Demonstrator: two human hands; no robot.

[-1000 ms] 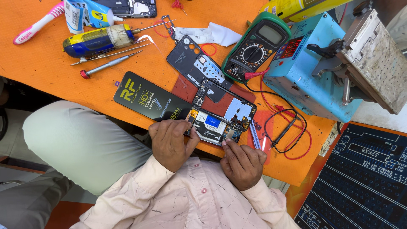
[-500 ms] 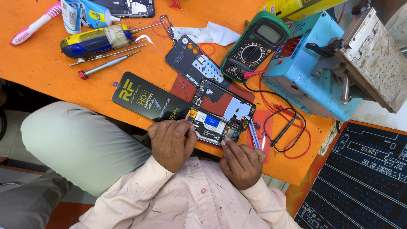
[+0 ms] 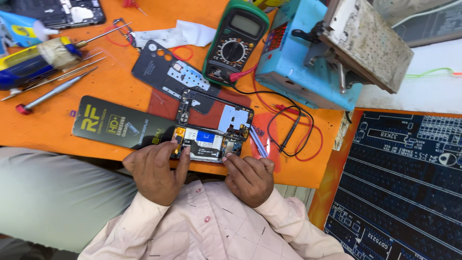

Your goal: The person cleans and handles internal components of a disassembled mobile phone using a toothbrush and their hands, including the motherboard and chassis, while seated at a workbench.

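An opened phone (image 3: 211,132), its back removed and circuit boards, shields and a blue-labelled part bared, is seen lying at the near edge of the orange tabletop (image 3: 115,91). Its lower end is gripped on the left by the curled fingers of the left hand (image 3: 156,171), and its lower right corner is pinched by the right hand (image 3: 248,178). A glossy black flat package (image 3: 120,127) is laid just left. Behind, a dark plastic back cover (image 3: 166,72) rests, and a green multimeter (image 3: 236,41) with red and black leads.
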